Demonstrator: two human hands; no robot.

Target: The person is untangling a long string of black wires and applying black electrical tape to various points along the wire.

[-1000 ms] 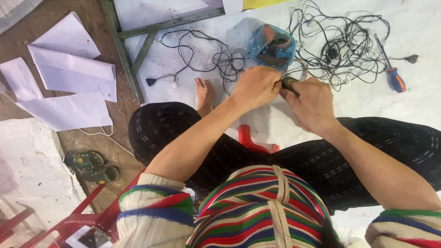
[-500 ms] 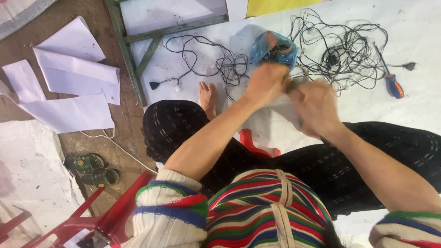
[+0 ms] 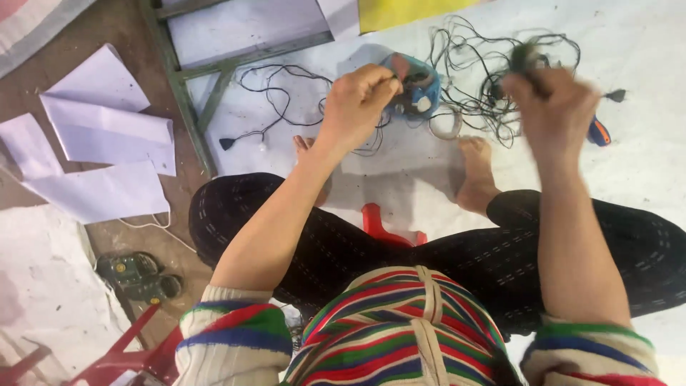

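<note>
My left hand (image 3: 357, 100) is pinched shut at the edge of a blue plastic bag (image 3: 418, 82) that holds small parts on the white floor sheet. I cannot make out anything between its fingers. My right hand (image 3: 550, 107) is raised and blurred to the right, above a tangle of thin black wires (image 3: 479, 64). It is closed on a small dark object (image 3: 525, 53) that sticks out above its fingers. The hands are well apart. I sit cross-legged in dark trousers, with my bare foot (image 3: 475, 171) below the wires.
A screwdriver with a blue and orange handle (image 3: 599, 131) lies to the right of my right hand. A black cable (image 3: 279, 93) loops left of the bag, beside a green metal frame (image 3: 189, 107). White paper sheets (image 3: 107, 136), green sandals (image 3: 139, 275) and a red stool (image 3: 389, 229) are nearby.
My hands were together on a small dark object in front of the bag. They have pulled apart: the right one swung up and right with it, and the left stayed by the bag.
</note>
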